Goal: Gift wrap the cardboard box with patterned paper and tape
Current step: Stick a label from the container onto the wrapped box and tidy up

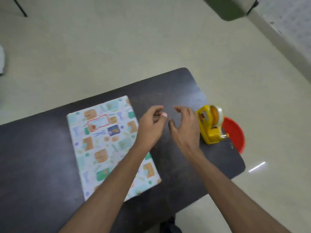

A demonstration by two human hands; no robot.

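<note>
The box (107,142) lies flat on the dark table (33,157), covered in pale patterned paper with orange, green and blue motifs. My left hand (151,126) hovers just past the box's right edge, its fingers curled in against the thumb. My right hand (185,128) is a short gap to its right, with fingers apart and bent, holding nothing that I can see. A yellow tape dispenser (210,126) with a clear tape roll stands right beside my right hand. The frame is blurred, and I cannot make out any tape strip between the hands.
A red bowl-like container (235,133) sits behind the dispenser at the table's right edge. Pale floor surrounds the table. A dark green object (230,7) is at the top right, and the table's rounded far corner (185,69) lies beyond my hands.
</note>
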